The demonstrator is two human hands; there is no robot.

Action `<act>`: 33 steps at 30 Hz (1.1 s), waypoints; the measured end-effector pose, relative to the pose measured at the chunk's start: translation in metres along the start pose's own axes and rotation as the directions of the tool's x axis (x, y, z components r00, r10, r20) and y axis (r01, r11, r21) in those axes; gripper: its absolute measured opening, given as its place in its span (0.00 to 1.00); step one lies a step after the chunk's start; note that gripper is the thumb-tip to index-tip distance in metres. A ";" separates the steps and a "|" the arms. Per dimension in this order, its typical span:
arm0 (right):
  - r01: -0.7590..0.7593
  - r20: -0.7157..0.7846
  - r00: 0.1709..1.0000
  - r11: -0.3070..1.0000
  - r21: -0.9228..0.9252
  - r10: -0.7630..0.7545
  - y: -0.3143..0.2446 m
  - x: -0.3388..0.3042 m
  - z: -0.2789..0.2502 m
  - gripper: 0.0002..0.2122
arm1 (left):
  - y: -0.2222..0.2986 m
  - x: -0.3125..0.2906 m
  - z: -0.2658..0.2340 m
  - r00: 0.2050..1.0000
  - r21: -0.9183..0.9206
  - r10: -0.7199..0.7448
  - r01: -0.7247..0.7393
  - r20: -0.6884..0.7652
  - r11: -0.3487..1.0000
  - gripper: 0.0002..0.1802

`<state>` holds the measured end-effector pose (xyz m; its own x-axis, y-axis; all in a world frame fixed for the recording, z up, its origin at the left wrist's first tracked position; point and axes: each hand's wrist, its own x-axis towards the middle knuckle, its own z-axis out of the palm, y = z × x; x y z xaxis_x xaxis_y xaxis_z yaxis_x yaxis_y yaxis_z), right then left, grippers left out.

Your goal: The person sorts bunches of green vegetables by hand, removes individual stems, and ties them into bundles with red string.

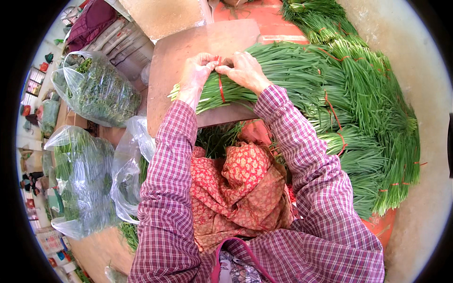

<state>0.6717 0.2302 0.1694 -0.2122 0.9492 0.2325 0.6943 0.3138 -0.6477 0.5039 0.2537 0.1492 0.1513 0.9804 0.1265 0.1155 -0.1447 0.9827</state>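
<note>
A thick bundle of green garlic chives (283, 59) lies across the brown board (165, 70), its pale cut ends to the left. Round it near those ends runs a red tie (221, 88). Above the bundle my left hand (199, 70) pinches the tie's upper end, fingers closed. Close beside it, my right hand (243, 70) is closed in a pinch on the same tie, its wrist resting over the leaves. Both hands nearly touch at the fingertips. How the tie's ends cross between the fingers is hidden.
Several tied chive bundles (373, 118) are heaped along the right on an orange-red surface (383, 226). On the left stand clear plastic bags (85, 174) filled with greens. A pale block (165, 16) sits beyond the board. Patterned red cloth (240, 188) covers my lap.
</note>
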 end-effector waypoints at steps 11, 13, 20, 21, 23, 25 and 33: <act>-0.140 0.324 0.930 0.982 -0.126 0.174 -0.005 0.033 -0.013 0.23 | 0.002 0.000 -0.004 0.999 -0.132 -0.044 0.046 0.016 0.990 0.06; -0.156 0.328 0.926 0.981 -0.112 0.184 -0.005 0.033 -0.014 0.23 | 0.000 0.000 -0.004 0.999 -0.148 -0.029 0.032 0.025 0.989 0.06; -0.061 0.276 0.958 0.995 -0.073 0.079 0.001 0.032 -0.009 0.23 | -0.004 -0.004 -0.008 0.991 0.016 0.060 -0.062 0.119 0.998 0.08; -0.053 0.254 0.965 0.997 -0.057 0.066 0.002 0.030 -0.007 0.22 | -0.005 -0.005 -0.010 0.990 0.034 0.066 -0.071 0.128 0.997 0.09; -0.042 0.217 0.975 0.998 -0.042 0.050 0.006 0.026 -0.006 0.21 | 0.002 -0.007 -0.010 0.986 0.128 0.060 -0.080 0.157 0.989 0.10; -0.033 0.191 0.981 0.999 -0.043 0.041 0.010 0.021 -0.008 0.20 | 0.013 -0.016 -0.011 0.981 0.280 0.030 -0.084 0.190 0.956 0.13; 0.049 -0.052 0.997 0.998 -0.043 -0.052 -0.001 -0.001 -0.004 0.16 | 0.014 -0.039 -0.009 0.964 0.496 0.179 -0.255 0.197 0.830 0.36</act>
<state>0.6743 0.2290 0.1727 -0.2117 0.9292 0.3029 0.7118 0.3590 -0.6038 0.4912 0.2149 0.1594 0.3595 0.8928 0.2713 0.5440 -0.4368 0.7165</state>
